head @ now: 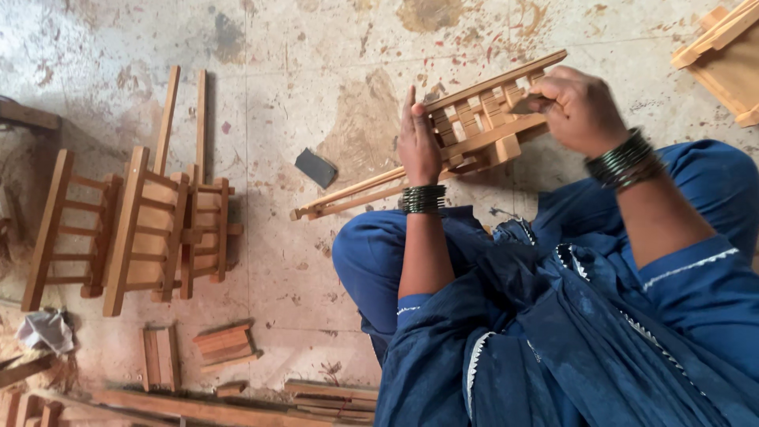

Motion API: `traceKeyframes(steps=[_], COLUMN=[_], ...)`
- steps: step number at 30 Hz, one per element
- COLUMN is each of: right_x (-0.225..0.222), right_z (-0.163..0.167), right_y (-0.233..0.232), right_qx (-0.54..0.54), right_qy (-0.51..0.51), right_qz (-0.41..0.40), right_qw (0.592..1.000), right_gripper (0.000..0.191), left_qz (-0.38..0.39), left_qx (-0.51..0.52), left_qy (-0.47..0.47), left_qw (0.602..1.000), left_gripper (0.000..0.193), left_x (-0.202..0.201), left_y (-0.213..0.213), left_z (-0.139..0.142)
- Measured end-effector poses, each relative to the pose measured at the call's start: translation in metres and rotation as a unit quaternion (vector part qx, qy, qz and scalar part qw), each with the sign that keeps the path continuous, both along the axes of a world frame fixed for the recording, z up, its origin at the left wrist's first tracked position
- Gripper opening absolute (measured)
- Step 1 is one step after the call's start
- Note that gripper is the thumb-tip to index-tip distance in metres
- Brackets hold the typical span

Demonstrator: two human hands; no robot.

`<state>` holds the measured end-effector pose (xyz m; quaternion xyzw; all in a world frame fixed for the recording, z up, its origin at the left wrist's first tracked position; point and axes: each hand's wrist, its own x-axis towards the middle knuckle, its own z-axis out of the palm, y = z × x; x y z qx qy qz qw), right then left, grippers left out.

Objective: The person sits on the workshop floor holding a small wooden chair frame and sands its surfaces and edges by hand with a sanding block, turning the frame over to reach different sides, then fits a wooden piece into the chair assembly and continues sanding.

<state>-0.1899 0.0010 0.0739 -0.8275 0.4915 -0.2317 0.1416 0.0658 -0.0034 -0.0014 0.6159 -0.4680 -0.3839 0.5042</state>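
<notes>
Stained concrete floor (316,71) lies under the work. Small slatted wooden frame (474,130) is held above the knees: left hand (417,142) lies flat and open against its near end, right hand (577,107) closes around a dark sanding piece (523,103) pressed on its slats. Finished wooden racks (130,225) lie well apart at left; a grey pad (315,168) rests between.

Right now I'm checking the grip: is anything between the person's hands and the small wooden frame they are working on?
Nothing visible. The left hand lies flat against the wooden frame, and the right hand grips its far end, pressing a small dark piece onto the slats.
</notes>
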Motion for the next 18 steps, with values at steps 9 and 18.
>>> traceKeyframes(steps=[9, 18], right_x=[0.046, -0.008], right_z=[-0.035, -0.003], right_y=[-0.026, -0.011], right_qx=[0.000, -0.062], right_qy=[0.109, 0.087], right_qz=[0.125, 0.040], right_qw=[0.986, 0.993], right_gripper=[0.019, 0.026], left_qz=[0.019, -0.092], left_qx=[-0.082, -0.038], left_qy=[-0.040, 0.101], left_qw=[0.996, 0.990], left_gripper=[0.066, 0.091], left_x=[-0.005, -0.010], left_y=[0.002, -0.003], left_z=[0.000, -0.002])
